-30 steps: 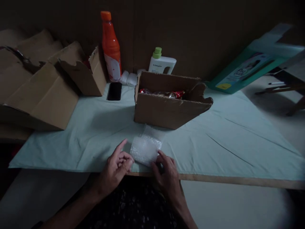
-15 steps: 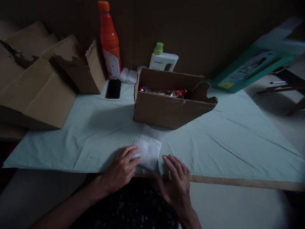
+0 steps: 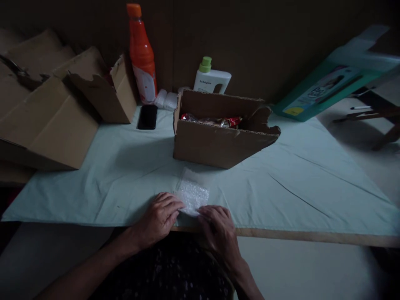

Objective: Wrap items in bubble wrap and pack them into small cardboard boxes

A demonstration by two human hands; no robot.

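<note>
A piece of bubble wrap [image 3: 194, 192] lies flat near the front edge of the cloth-covered table. My left hand [image 3: 161, 214] pinches its near left corner, thumb and fingers pressed together. At the near right corner, my right hand [image 3: 220, 227] has its fingertips closed on the edge; its thumb is partly blurred and in shadow. Just beyond the wrap stands an open cardboard box [image 3: 203, 143] with shiny red and clear packets [image 3: 215, 121] inside.
Cardboard boxes [image 3: 59, 125] crowd the left side. Along the back are an orange bottle [image 3: 143, 58], a black phone [image 3: 147, 117], small rolls of bubble wrap [image 3: 166, 100] and a white bottle with a green cap [image 3: 212, 80]. A big teal jug [image 3: 328, 83] leans at the right.
My right hand has moved left from beside the bubble wrap and closed on its near edge. My left fingers have drawn together on the other corner.
</note>
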